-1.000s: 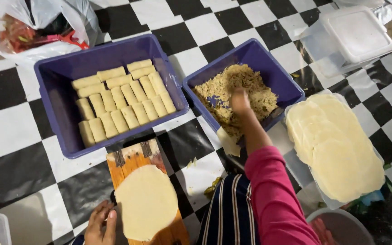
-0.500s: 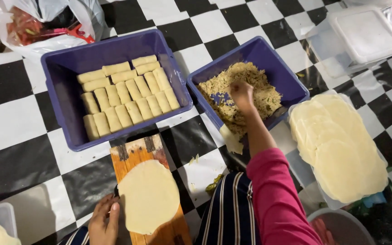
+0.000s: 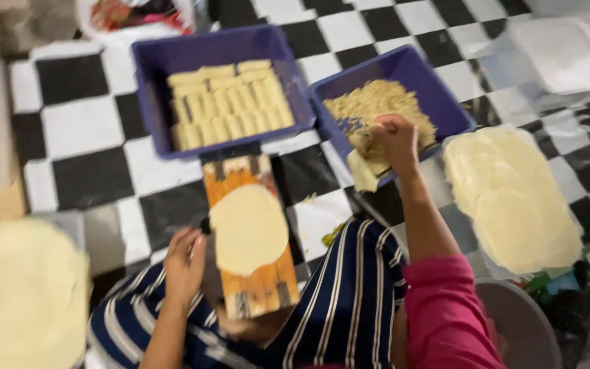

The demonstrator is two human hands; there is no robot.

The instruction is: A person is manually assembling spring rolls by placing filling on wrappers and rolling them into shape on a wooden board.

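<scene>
**On a checkered floor, 2 hands are working between a board and a tub of filling**

Closest to the camera, striped dark-blue cloth (image 3: 349,301) is covering the person's lap, and a pink sleeve (image 3: 445,307) is running up the right arm. Just left of the lap, the left hand (image 3: 184,263) is resting with loosely curled fingers against the left edge of a wooden board (image 3: 261,290); whether it is actually clasping the edge cannot be told, since the frame is blurred. On the board 1 round, pale wrapper (image 3: 248,229) is lying flat, covering its middle.

Further out, the right hand (image 3: 396,140) is reaching over the near rim of a blue tub (image 3: 411,68) filled with crumbly yellowish filling (image 3: 370,106). Its fingers are bunched down into the filling near the rim, pinched together; what they are holding cannot be made out. A pale scrap (image 3: 362,171) is hanging over that rim just below the hand.

At the right, a stack of round wrappers (image 3: 513,195) is lying on a sheet, well apart from the board. At the left edge, another pale stack (image 3: 22,294) is showing.

Beyond the board, a second, larger blue tub (image 3: 165,61) is holding rows of finished rolls (image 3: 230,102), packed side by side. Farthest away, a white lidded container (image 3: 561,55) is sitting at the top right, and a plastic bag (image 3: 138,14) is lying at the top.
</scene>
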